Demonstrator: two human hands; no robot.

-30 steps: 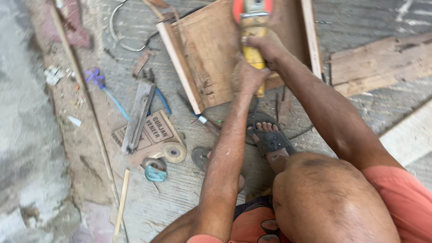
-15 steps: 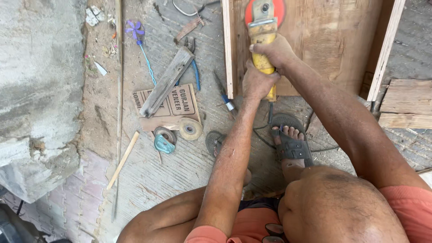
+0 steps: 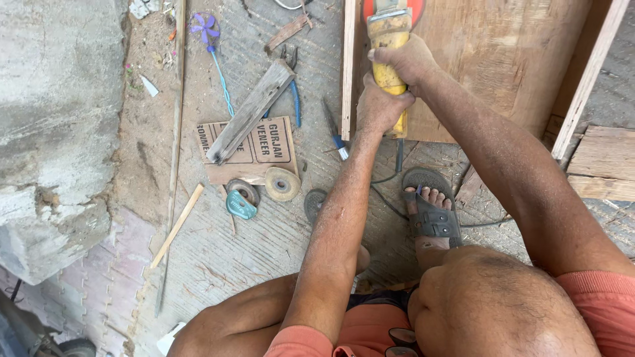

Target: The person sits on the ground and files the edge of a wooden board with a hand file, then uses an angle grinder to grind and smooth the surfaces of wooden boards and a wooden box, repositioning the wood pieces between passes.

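Observation:
A yellow angle grinder (image 3: 389, 49) with a red guard lies over a brown plywood panel (image 3: 503, 59) framed by pale wooden strips. My left hand (image 3: 378, 107) is wrapped around the grinder's lower body. My right hand (image 3: 405, 61) grips it higher up, closer to the head. The disc is cut off by the top edge of the view. The grinder's dark cord (image 3: 397, 162) trails down past my sandalled foot (image 3: 431, 213).
On the concrete floor to the left lie a grey wood offcut (image 3: 250, 112) on a cardboard piece (image 3: 254, 149), round discs (image 3: 282, 184), a teal tape measure (image 3: 239, 206), blue-handled pliers (image 3: 294, 99), a chisel (image 3: 334, 129) and thin sticks. A rough concrete block (image 3: 53, 125) fills the far left. Planks (image 3: 598, 162) sit at right.
The view has shifted, so the panel and floor tools now sit further right and lower. Both hands have stayed on the grinder over the panel.

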